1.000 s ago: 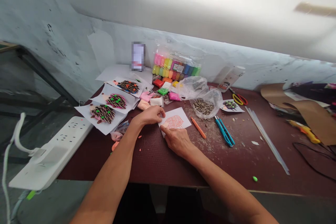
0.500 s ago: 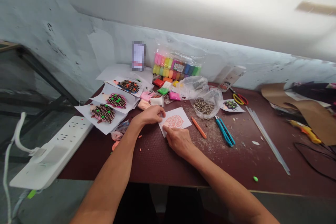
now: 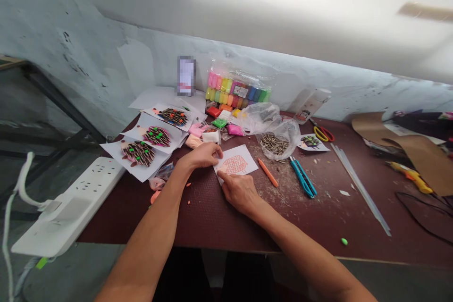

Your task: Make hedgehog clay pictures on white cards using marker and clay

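A small white card (image 3: 251,164) with an orange textured shape (image 3: 235,164) lies on the dark red table. My left hand (image 3: 207,155) rests at the card's upper left edge, fingers curled together; whatever they may hold is too small to make out. My right hand (image 3: 240,191) touches the card's lower left part with an extended index finger, its other fingers curled under. An orange crayon-like stick (image 3: 268,172) lies right of the card, and beyond it a blue cutter (image 3: 303,177). A plastic bag of striped seeds (image 3: 274,144) sits behind them.
Seed-covered hedgehog pictures (image 3: 138,152) lie at left, beside a white power strip (image 3: 71,207). Coloured clay packs (image 3: 237,92) and a phone (image 3: 186,75) stand behind. Scissors (image 3: 323,133), clear sticks (image 3: 364,193) and a yellow glue gun (image 3: 412,177) are at right.
My right index finger has shifted slightly left toward the card's lower left edge, showing more of the orange shape. My left hand has hardly moved.
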A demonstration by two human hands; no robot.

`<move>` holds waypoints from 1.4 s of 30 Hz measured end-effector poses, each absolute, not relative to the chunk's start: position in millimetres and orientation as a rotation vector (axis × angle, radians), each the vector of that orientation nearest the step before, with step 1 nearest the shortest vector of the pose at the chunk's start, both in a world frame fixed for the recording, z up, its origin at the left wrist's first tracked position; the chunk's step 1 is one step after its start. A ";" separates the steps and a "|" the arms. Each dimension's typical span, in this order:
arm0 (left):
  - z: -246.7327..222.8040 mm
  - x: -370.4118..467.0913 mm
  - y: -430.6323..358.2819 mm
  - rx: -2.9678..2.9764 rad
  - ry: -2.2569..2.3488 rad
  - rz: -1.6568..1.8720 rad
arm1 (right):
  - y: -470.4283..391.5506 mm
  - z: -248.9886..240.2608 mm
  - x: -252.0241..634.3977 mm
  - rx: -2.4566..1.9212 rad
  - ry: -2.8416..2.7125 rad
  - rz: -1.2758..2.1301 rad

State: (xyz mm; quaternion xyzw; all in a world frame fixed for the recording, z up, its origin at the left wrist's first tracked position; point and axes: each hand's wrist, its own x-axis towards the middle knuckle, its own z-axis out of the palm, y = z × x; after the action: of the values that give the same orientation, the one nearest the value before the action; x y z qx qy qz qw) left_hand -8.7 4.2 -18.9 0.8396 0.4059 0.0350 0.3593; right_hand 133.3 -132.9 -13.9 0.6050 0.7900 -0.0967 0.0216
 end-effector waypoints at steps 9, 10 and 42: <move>-19.0 -9.0 4.1 2.158 1.044 0.094 | -133.4 -11.8 131.3 1.844 2.424 -0.301; -18.9 -9.0 4.1 2.159 1.043 0.095 | -133.8 -12.0 130.4 1.853 2.413 -0.290; -20.0 -8.9 4.7 2.147 1.045 0.095 | -136.2 -12.5 125.2 1.872 2.371 -0.264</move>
State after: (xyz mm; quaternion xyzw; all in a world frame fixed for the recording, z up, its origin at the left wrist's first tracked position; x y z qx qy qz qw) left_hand -8.9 4.7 -20.0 0.8357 0.4068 0.0371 0.3671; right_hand 125.2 -136.2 -12.5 0.6163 0.7808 -0.0869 0.0547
